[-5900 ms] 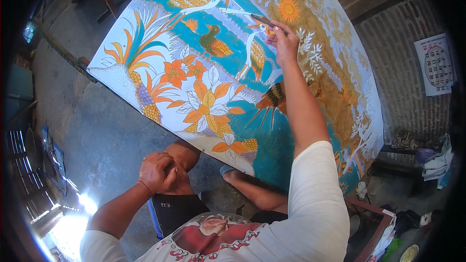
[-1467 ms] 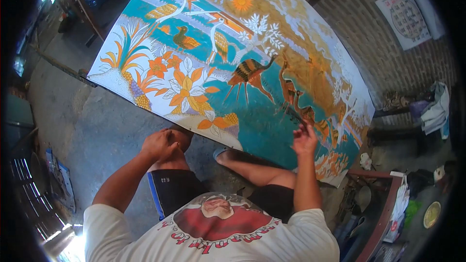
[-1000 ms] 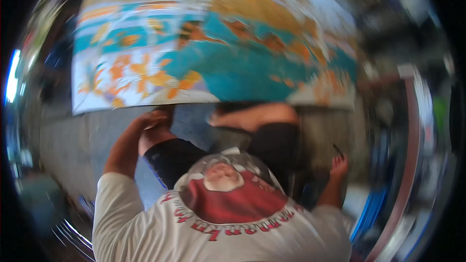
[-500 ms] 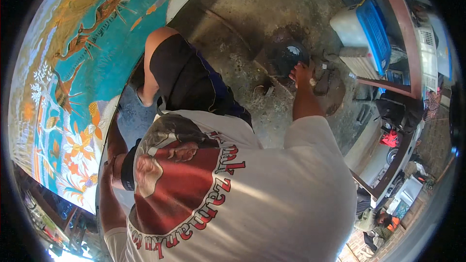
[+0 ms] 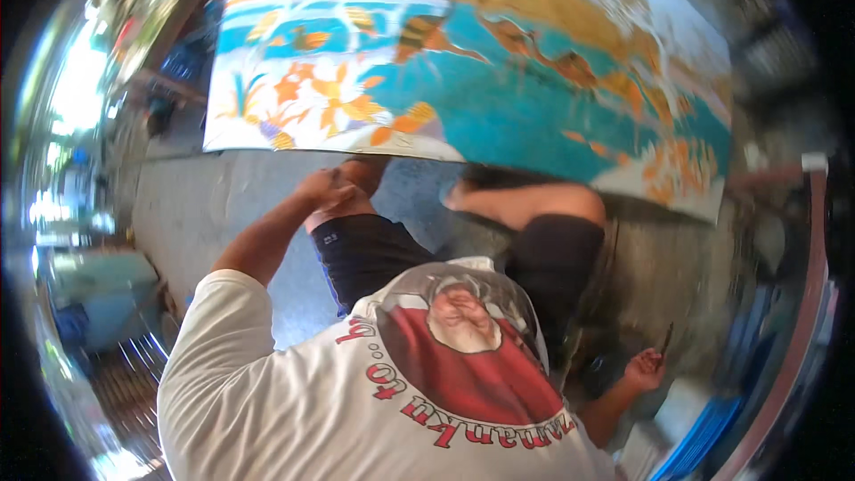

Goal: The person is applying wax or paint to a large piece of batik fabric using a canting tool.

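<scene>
My left hand [image 5: 325, 189] rests on my left knee below the cloth's near edge, its fingers loosely laid out and holding nothing I can see. Down at the right, beside my right hip, my right hand [image 5: 645, 369] is closed on a slim dark stick-like tool [image 5: 668, 340] that points up and away. Motion blur hides what kind of tool it is. In front of me spreads a large cloth [image 5: 534, 125] painted with orange long-legged birds, flowers and a teal ground. My bare legs reach under its near edge.
A white box with a blue lid [image 5: 704, 432] stands close to my right hand. Farther right runs a reddish-brown beam [image 5: 806, 285]. A pale blue-green container [image 5: 107, 294] stands at the left. Grey concrete floor [image 5: 191, 205] shows beside my left arm.
My view has swung left, so the cloth now lies straight ahead. My right hand has come away from the dark round pan, with the slim tool now showing in it.
</scene>
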The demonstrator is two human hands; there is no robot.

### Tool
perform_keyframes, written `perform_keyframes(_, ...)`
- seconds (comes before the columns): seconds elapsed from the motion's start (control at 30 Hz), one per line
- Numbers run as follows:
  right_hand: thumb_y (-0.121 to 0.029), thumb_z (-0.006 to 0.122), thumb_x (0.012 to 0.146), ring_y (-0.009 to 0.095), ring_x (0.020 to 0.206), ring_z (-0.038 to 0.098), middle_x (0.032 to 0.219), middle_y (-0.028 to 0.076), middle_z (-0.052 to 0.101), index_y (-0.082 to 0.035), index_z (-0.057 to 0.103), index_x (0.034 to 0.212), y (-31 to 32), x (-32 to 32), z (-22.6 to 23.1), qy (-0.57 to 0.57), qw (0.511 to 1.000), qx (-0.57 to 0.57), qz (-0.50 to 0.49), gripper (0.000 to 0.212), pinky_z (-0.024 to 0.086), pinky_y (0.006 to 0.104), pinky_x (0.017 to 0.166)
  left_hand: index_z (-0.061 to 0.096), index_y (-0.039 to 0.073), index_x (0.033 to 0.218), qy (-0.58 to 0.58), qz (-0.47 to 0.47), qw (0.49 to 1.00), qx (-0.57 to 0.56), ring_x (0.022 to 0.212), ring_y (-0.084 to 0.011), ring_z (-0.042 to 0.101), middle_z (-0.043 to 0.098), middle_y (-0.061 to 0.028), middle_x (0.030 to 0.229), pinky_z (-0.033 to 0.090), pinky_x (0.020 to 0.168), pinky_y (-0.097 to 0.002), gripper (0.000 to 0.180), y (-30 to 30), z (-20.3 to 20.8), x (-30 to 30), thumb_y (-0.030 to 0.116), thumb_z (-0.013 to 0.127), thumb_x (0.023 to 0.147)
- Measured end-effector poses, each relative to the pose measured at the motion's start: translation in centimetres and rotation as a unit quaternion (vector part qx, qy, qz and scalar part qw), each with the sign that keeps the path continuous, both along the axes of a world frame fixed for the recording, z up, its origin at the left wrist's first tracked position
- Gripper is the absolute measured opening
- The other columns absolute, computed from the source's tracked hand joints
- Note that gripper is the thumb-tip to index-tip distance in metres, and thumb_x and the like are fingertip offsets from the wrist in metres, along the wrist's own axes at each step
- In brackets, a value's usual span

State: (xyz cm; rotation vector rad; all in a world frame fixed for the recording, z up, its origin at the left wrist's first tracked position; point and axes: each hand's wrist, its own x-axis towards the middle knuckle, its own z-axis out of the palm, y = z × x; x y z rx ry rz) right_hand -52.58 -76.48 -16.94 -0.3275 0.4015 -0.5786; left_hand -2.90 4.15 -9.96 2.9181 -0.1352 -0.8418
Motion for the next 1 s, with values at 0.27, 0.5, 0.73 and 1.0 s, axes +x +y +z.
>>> perform_keyframes(0.27,-0.019,0.056,0.1,0.018,0.077,0.048,0.084,0.007,0.052,0.004,0.062,0.118,12.2,42.7,18.4,-0.056,0.986,-0.148,0.056,0.03,0.044,0.0324,0.073,0.063,0.012,0.132,-0.205,-0.017,0.976,-0.069,0.129,-0.0353,0.052,0.058,-0.0127,0.14,0.04,0.106,-0.0492,0.063,0.8,3.3,-6.5,0.049,0.065,0.081)
perform_keyframes(0.5,-0.022,0.057,0.101,0.016,0.072,0.061,0.087,0.007,0.068,-0.004,0.066,0.119,34.4,69.4,24.2,-0.107,0.933,-0.162,0.304,0.027,0.054,0.0348,0.074,0.072,0.006,0.107,-0.286,0.085,0.935,-0.192,0.114,-0.035,0.062,0.07,-0.0143,0.116,0.046,0.099,-0.0451,0.038,3.3,1.4,-4.8,0.034,0.065,0.081)
perform_keyframes(0.73,-0.019,0.062,0.099,0.016,0.069,0.065,0.093,0.01,0.07,-0.003,0.065,0.118,53.1,83.9,19.6,-0.069,0.872,-0.31,0.373,0.026,0.06,0.0347,0.064,0.071,0.004,0.092,-0.263,0.128,0.927,-0.234,0.095,-0.0385,0.065,0.071,-0.0162,0.097,0.053,0.085,-0.0451,0.025,5.6,1.6,-2.7,0.025,0.065,0.081)
perform_keyframes(1.0,-0.015,0.061,0.099,0.015,0.063,0.063,0.096,0.012,0.07,-0.001,0.068,0.117,61.8,92.6,16.4,-0.022,0.81,-0.454,0.37,0.024,0.059,0.0305,0.058,0.069,0.004,0.091,-0.245,0.122,0.92,-0.279,0.094,-0.0382,0.065,0.07,-0.0181,0.099,0.052,0.085,-0.0461,0.025,6.5,0.7,-1.9,0.025,0.065,0.078)
